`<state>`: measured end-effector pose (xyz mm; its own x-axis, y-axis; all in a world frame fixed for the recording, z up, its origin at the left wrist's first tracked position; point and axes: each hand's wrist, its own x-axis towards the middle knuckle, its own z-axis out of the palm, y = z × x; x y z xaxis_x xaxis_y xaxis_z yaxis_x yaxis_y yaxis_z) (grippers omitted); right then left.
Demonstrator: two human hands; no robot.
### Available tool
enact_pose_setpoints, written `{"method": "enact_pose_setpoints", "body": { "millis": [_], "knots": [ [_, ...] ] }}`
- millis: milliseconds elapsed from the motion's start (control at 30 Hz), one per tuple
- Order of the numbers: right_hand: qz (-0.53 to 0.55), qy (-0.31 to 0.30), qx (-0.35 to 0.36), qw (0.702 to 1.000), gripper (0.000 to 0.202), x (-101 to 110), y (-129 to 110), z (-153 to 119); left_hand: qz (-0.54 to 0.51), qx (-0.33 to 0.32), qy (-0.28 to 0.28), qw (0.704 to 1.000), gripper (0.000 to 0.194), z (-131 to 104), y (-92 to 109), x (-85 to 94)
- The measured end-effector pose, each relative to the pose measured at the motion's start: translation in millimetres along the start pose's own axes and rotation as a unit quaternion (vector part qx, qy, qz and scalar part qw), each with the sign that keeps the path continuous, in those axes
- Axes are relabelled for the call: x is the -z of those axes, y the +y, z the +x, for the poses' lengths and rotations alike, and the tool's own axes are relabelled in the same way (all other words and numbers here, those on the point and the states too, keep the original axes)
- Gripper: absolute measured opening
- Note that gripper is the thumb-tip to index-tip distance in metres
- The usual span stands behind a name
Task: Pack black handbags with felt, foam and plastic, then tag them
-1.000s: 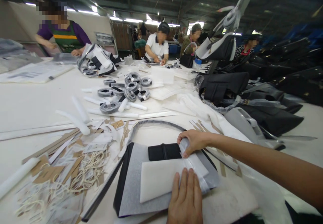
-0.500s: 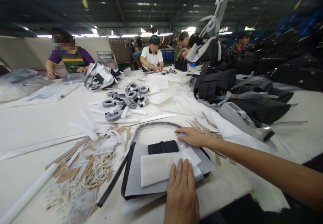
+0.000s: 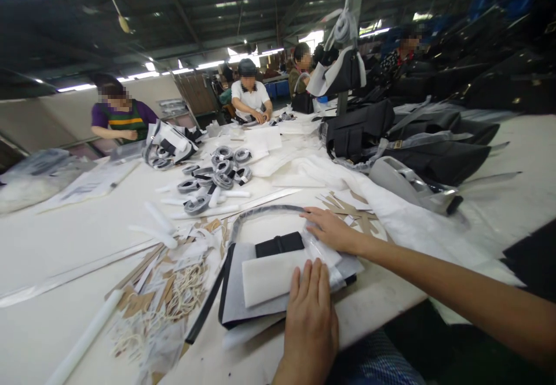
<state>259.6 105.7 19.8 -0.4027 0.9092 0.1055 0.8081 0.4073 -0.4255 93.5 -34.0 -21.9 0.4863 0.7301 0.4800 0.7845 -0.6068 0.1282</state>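
Observation:
A black bag [image 3: 223, 301] lies on the table, its front covered by a pale grey sheet. A white foam piece [image 3: 264, 281] rests on it below a black strap piece [image 3: 279, 245]. My left hand [image 3: 310, 310] lies flat on the foam's right part, fingers stretched out. My right hand [image 3: 328, 228] reaches in from the right, fingers apart, on clear plastic wrap at the bag's upper right. Its fingertips touch the end of the wrapped handle [image 3: 264, 208], which arches above the bag.
Paper scraps and strings [image 3: 186, 289] lie left of the bag, near a white foam tube [image 3: 87, 338]. Coiled wrapped straps [image 3: 223, 168] sit farther back. Black bags [image 3: 417, 142] are heaped at right beside a post. Several people work beyond.
The view has tilted and shifted. My right hand's fingers are more spread over the plastic at the handle's end. My left hand remains flat on the foam.

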Motion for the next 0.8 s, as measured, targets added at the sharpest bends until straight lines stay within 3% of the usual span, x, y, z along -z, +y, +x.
{"method": "enact_pose_setpoints", "body": {
  "millis": [133, 267, 333, 400, 467, 567, 633, 700, 733, 800],
  "knots": [
    [0.03, 0.027, 0.101, 0.994, 0.036, 14, -20, -52, -0.03, -0.037, 0.001, 0.999, 0.052, 5, -5, 23.9],
    [0.002, 0.028, 0.163, 0.986, 0.042, 2, -28, -104, 0.013, -0.097, 0.032, 0.995, 0.036, -3, -31, 61.3],
    [-0.03, 0.041, 0.174, 0.984, 0.057, -8, -25, -115, 0.072, -0.092, 0.005, 0.993, 0.039, -12, -54, 79.8],
    [-0.047, 0.056, 0.179, 0.981, 0.065, -15, -21, -118, 0.127, -0.077, -0.071, 0.986, 0.057, -23, -77, 92.7],
    [-0.047, 0.073, 0.181, 0.98, 0.065, -20, -22, -120, 0.149, -0.078, -0.115, 0.979, 0.064, -33, -97, 96.8],
    [-0.007, 0.115, 0.173, 0.978, 0.055, -27, -34, -131, 0.14, -0.075, -0.109, 0.981, 0.057, -46, -112, 87.6],
    [0.065, 0.113, 0.154, 0.979, 0.041, -35, -49, -141, 0.121, -0.066, -0.088, 0.987, 0.051, -51, -115, 77.7],
    [0.173, 0.05, 0.087, 0.98, 0.027, -45, -66, -147, 0.099, -0.056, -0.069, 0.991, 0.049, -55, -116, 70.1],
    [0.237, 0.0, 0.031, 0.971, 0.025, -51, -74, -146, 0.088, -0.057, -0.061, 0.993, 0.048, -55, -116, 67.9],
    [0.367, -0.094, -0.092, 0.921, 0.032, -60, -87, -140, 0.069, -0.061, -0.041, 0.995, 0.047, -56, -115, 66.4]
  ]
}}
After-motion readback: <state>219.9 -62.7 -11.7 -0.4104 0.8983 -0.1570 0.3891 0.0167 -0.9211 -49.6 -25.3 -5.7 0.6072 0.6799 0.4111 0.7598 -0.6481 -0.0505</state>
